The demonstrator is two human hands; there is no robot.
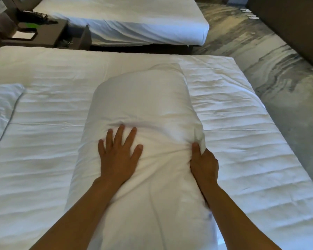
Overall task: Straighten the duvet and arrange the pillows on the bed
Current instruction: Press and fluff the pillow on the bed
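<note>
Two bare forearms reach in from the near edge of the bed point(43, 159) and meet on a plump white pillow point(143, 109) that lies lengthwise across the middle of the mattress, its near end running out of view below.

The left hand point(118, 156) lies flat on top of the pillow with fingers spread and straight, pressing into the fabric — a shallow crease bunches just beyond the fingertips. The right hand point(203, 163) is at the pillow's right side, fingers curled under and thumb on top, gripping a fold of the cover so the cloth gathers into tight wrinkles at the pinch.

Under the pillow the bed carries a white cover with long crosswise wrinkles; whether this is a sheet or the duvet cannot be told. At the bed's left edge another white piece of bedding point(2, 105) with a seamed border lies partly in view — pillow or folded duvet, it is not clear which.

Past the bed's far edge stands a dark nightstand point(49, 31) near the far left corner, with a black telephone point(32, 16) on top. Beyond it a second bed point(134, 20) with white linen runs across the background. Patterned grey carpet point(278, 78) covers the floor off the right edge, and a few small white items point(248, 14) lie on it in the distance, too small to identify.
</note>
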